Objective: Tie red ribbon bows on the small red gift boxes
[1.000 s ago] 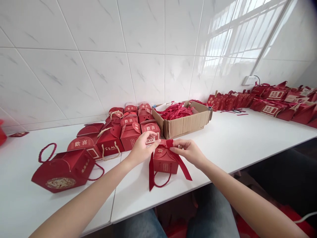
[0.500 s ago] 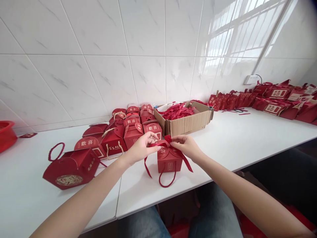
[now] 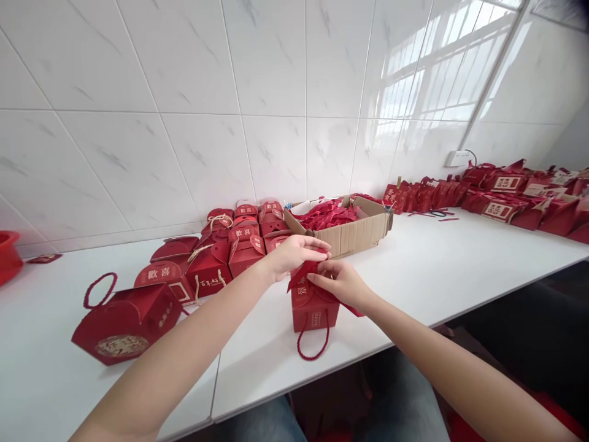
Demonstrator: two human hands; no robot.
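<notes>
A small red gift box (image 3: 315, 310) stands upright on the white table in front of me, its twisted cord handle (image 3: 313, 356) hanging down the near side. Over its top, my left hand (image 3: 294, 255) pinches the red ribbon (image 3: 299, 276). My right hand (image 3: 340, 282) is closed on the ribbon too, at the box's upper right, close beside the left fingers. One ribbon end shows below the right hand. The fingers partly cover the ribbon where it crosses the lid.
Several red gift boxes (image 3: 209, 267) stand grouped at the left, one larger box (image 3: 126, 322) nearest. Behind my hands is a cardboard box (image 3: 361, 236) of red ribbons. More red boxes (image 3: 510, 193) fill the far right. A red basin (image 3: 9, 255) sits at the left edge.
My left hand has moved right, across the top of the box, toward my right hand. The ribbon's left tail no longer hangs at the box's left side. The view has shifted slightly.
</notes>
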